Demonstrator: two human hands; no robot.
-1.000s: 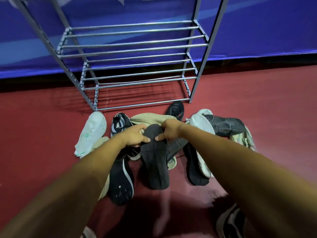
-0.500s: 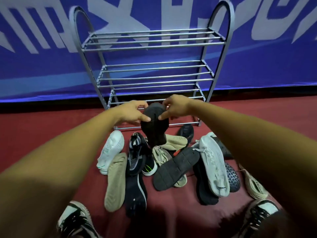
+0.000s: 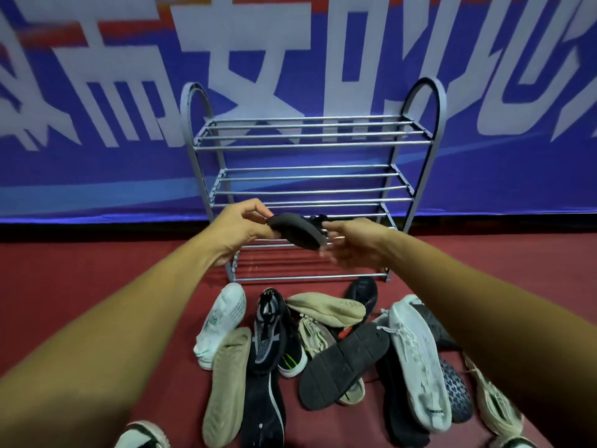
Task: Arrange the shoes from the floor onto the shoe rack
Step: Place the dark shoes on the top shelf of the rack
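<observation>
I hold a dark grey shoe (image 3: 297,231) in the air in front of the low shelves of the grey metal shoe rack (image 3: 307,191), its sole turned toward me. My left hand (image 3: 239,227) pinches its left end. My right hand (image 3: 355,244), blurred, curls its fingers round the right end. Below on the red floor lies a pile of shoes: a white sneaker (image 3: 223,321), a beige upturned sole (image 3: 226,383), a black knit shoe (image 3: 271,331), a beige shoe (image 3: 326,310), a black sole (image 3: 342,360) and a white laced shoe (image 3: 416,357).
The rack stands against a blue banner wall (image 3: 97,176) with white lettering. Red floor (image 3: 80,286) lies on both sides of the rack and pile. Black-and-white shoes (image 3: 142,436) show at the bottom edge.
Both hands have lifted the dark grey shoe from the pile up to the rack and turned it from upright to lying sideways. The view has tilted up toward the rack.
</observation>
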